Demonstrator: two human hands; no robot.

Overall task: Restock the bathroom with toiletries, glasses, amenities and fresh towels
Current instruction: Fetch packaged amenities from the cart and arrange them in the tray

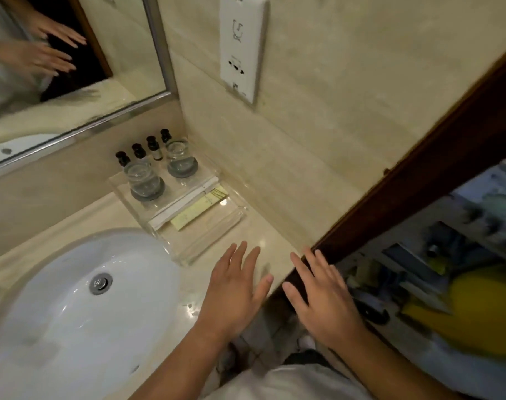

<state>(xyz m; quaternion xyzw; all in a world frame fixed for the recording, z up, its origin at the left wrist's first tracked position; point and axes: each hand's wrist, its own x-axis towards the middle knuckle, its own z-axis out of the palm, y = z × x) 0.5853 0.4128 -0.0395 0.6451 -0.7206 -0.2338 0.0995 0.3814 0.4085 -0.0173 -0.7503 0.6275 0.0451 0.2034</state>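
A clear acrylic amenity tray (214, 235) stands in the counter's back right corner. On its upper step are two upturned glasses (143, 180) on dark coasters and, behind them, several small black-capped toiletry bottles (139, 153). The lower step holds flat white and yellow amenity packets (194, 210). My left hand (234, 287) hovers flat, fingers straight, over the counter in front of the tray. My right hand (324, 298) is spread the same way beside it, over the dark wooden door frame (419, 168). Neither hand holds anything.
A white oval sink (72, 298) fills the counter's left. A framed mirror (72, 67) hangs above it and a white wall socket plate (241, 47) is on the right wall. Beyond the door frame a housekeeping cart (448, 269) carries supplies and a yellow object.
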